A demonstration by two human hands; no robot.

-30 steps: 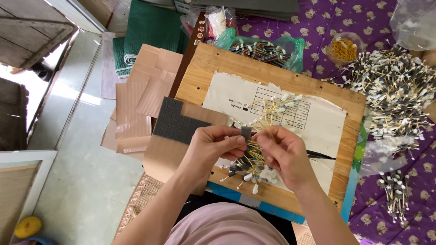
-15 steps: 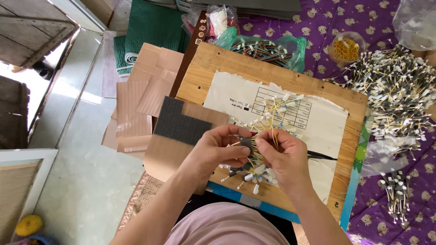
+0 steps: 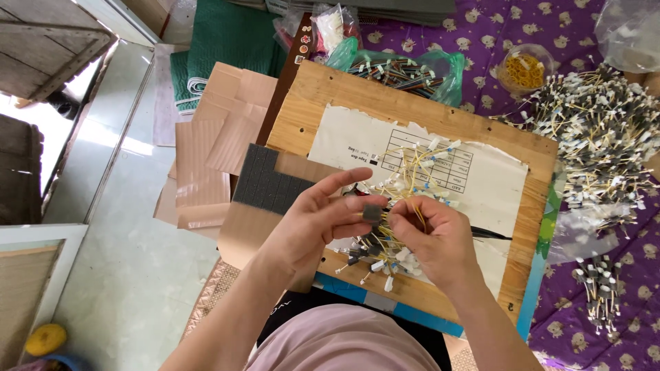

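Wooden board (image 3: 323, 89) is the thing to steer by: both hands meet over its near edge. Her left hand (image 3: 313, 223) pinches a small dark foam piece (image 3: 372, 213) between thumb and fingers, and her right hand (image 3: 430, 237) is closed around a bunch of thin sticks (image 3: 405, 206) with white and dark tips. More loose sticks (image 3: 381, 257) lie on the board beneath her hands. I'd say the risk is the bunch splaying: if her grip loosens, sticks could drop among the loose ones. Off the board's right side, a large heap of sticks (image 3: 598, 137) sits on the purple cloth (image 3: 612, 330).
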